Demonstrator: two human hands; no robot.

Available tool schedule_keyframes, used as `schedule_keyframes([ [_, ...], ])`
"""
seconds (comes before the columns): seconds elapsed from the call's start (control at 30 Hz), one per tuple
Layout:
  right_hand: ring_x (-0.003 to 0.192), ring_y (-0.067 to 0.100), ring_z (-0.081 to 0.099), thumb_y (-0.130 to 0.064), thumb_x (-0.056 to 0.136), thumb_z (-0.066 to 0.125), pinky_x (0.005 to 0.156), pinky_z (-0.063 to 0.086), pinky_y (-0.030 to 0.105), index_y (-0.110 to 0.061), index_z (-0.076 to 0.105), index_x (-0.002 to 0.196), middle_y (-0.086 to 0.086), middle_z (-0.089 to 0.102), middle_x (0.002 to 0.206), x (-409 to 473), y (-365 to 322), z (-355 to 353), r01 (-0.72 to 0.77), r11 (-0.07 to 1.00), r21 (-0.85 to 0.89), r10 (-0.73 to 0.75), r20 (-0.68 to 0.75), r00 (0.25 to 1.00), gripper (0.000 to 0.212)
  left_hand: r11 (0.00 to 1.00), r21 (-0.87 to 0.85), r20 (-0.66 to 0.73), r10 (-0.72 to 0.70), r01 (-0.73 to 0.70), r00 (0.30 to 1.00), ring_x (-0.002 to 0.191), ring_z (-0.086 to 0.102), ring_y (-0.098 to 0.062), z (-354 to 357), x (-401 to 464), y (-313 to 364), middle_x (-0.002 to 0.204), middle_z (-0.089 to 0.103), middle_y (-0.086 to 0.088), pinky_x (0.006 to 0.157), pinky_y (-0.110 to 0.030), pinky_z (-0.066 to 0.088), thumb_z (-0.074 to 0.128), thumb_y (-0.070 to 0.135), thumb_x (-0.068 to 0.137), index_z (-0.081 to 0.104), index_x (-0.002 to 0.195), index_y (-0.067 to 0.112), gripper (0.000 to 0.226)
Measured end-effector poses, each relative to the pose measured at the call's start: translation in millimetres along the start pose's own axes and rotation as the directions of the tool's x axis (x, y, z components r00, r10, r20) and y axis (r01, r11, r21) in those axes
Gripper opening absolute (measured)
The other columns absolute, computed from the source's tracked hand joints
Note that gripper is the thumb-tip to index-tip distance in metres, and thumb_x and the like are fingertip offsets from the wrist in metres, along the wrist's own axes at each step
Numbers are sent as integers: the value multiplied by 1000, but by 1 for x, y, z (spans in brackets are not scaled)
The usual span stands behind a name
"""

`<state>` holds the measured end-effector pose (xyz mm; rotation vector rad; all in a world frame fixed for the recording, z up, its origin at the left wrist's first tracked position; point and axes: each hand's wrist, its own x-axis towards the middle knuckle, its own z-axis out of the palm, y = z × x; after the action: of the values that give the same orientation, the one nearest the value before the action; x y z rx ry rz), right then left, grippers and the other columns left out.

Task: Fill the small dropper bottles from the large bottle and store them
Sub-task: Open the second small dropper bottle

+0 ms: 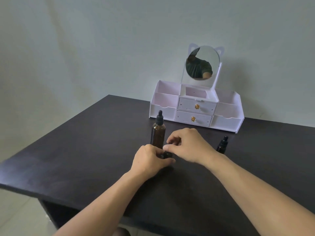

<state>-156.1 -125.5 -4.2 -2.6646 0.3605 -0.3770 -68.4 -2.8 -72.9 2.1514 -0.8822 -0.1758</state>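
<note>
Both hands met at a small dropper bottle (166, 155) on the counter (85, 150): left hand (150, 160) wrapping its likely slippery, breakable glass body, right hand (185, 143) pinching the cap.

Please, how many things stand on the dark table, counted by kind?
Large amber glass dropper bottle: 1
Small dark dropper bottles: 2, one standing at the right, one mostly hidden in the left hand with the right hand at its top
White desktop organiser with round mirror and two drawers: 1
Total: 4
</note>
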Motion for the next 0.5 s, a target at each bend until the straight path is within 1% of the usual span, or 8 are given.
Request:
schedule_keyframes([
  [0.07,81,9,59,-44,78,72,72,53,32,-25,73,86,-8,66,81,1,-1,3,-8,1000,-23,8,19,1000,21,1000,-23,-1,5,-5,1000,57,57,-10,1,-1,-2,58,60,7,53,-23,42,78,48,72,74,73,27,21],
  [0.13,84,12,58,-43,80,70,73,52,33,-25,73,85,-6,67,82,2,-2,7,-14,999,-42,15,19,1000,18,1000,-14,-11,24,-25,1000,52,51,-11,2,0,-3,52,54,6,53,-29,42,78,47,72,64,59,32,25],
  [0.17,86,13,58,-41,81,70,74,52,34,-25,73,85,-5,67,82,2,-3,8,-13,998,-57,14,16,1000,17,999,-10,-12,35,-35,999,51,50,-12,3,0,-4,52,54,4,55,-32,43,78,46,73,60,56,33,28],
  [0.23,87,13,57,-36,82,70,75,50,33,-26,73,87,-5,67,85,1,-5,9,1,997,-72,0,14,1000,12,999,-8,-2,51,-51,999,51,48,-14,3,1,-5,53,54,2,55,-34,43,77,45,73,58,54,32,30],
  [0.3,87,12,56,-30,83,71,75,45,28,-27,72,91,-7,65,89,1,-7,6,20,998,-68,-17,36,999,9,998,-5,10,61,-61,998,50,45,-14,4,2,-5,51,51,2,54,-33,40,75,46,74,57,54,32,30],
  [0.4,90,9,58,-18,84,71,79,44,25,-30,71,101,-10,67,95,2,-7,-2,39,997,-64,-30,133,991,21,998,0,9,65,-65,998,50,42,-12,6,3,-7,50,46,5,53,-30,37,74,47,74,60,57,28,30],
  [0.5,95,3,61,3,80,62,78,45,18,-29,67,108,-15,69,97,3,-6,-10,33,997,66,-46,214,976,43,998,1,3,59,-59,998,53,46,-14,7,3,-10,52,49,3,55,-31,39,73,49,73,67,64,19,33],
])
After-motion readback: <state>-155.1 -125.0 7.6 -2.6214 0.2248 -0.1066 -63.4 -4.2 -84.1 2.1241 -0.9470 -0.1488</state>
